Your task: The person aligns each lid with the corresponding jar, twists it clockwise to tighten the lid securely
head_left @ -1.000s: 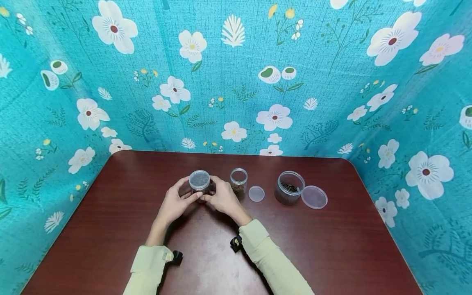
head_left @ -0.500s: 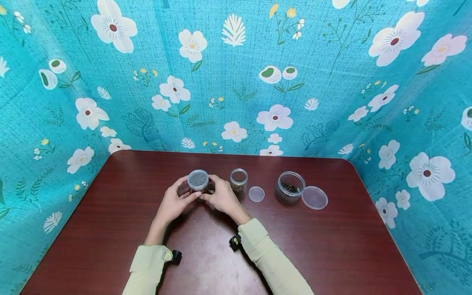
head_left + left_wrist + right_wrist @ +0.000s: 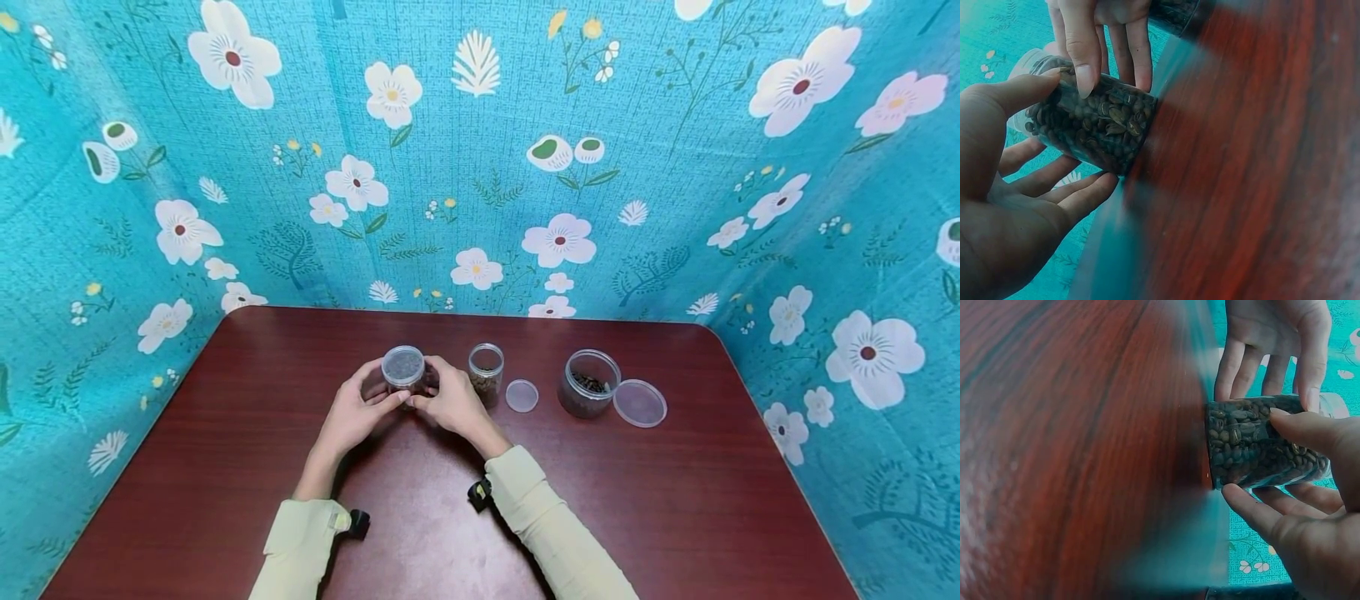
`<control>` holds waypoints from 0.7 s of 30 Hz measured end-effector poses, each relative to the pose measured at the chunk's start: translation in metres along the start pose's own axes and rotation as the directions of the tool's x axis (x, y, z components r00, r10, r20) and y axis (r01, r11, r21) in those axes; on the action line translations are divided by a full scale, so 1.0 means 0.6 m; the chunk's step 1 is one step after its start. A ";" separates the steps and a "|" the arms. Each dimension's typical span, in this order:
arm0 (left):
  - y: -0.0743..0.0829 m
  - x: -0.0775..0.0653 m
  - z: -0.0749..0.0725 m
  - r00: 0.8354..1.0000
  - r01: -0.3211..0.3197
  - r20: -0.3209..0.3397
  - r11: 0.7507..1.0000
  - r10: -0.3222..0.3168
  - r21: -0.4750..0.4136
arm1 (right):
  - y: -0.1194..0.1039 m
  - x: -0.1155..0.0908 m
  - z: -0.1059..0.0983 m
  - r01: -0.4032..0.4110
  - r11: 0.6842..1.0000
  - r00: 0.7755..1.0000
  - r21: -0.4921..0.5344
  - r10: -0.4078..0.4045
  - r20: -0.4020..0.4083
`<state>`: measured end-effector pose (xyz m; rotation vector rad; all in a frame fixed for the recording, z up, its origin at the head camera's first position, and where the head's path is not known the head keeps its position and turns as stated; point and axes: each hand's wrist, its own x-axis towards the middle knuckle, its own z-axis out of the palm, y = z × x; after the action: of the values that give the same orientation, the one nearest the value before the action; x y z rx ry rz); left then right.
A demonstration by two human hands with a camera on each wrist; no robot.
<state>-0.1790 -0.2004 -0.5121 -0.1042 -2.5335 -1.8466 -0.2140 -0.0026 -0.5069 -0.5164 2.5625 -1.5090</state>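
Dark coffee beans fill a clear round jar (image 3: 403, 375), which stands upright with a translucent lid (image 3: 403, 364) on its top. My left hand (image 3: 362, 410) grips the jar from the left, thumb across the near side and fingers round the far side. From the right, my right hand (image 3: 455, 402) holds it the same way, the two thumbs close together. Both wrist views show the beans (image 3: 1094, 125) through the wall, and the jar's base (image 3: 1211, 450) right at the tabletop.
To the right stands a narrow uncapped jar (image 3: 486, 375) with brown contents, its small lid (image 3: 522, 396) lying beside it. Farther right is a wide uncapped jar (image 3: 588, 383), partly filled with dark pieces, next to a larger lid (image 3: 640, 403). A floral cloth (image 3: 480, 208) surrounds the dark red table (image 3: 675, 500).
The jar has shifted very slightly left between the hands. Both hands keep their grip, and the other jars and lids stay where they were.
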 end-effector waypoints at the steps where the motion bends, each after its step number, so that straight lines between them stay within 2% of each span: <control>1: 0.000 0.000 0.000 1.000 -0.003 0.000 1.000 0.003 -0.002 | 0.000 0.000 0.000 0.003 1.000 1.000 -0.001 -0.003 0.000; 10: -0.006 0.001 0.001 1.000 -0.004 0.004 1.000 0.004 -0.023 | -0.002 -0.002 -0.001 0.013 0.998 1.000 -0.060 -0.013 -0.006; 21: -0.004 0.001 0.002 1.000 -0.006 -0.006 1.000 0.006 0.005 | -0.007 -0.006 -0.005 -0.012 0.993 1.000 -0.116 0.011 -0.003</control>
<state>-0.1798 -0.2003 -0.5148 -0.1057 -2.5309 -1.8365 -0.2102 -0.0009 -0.5020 -0.5121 2.6622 -1.3643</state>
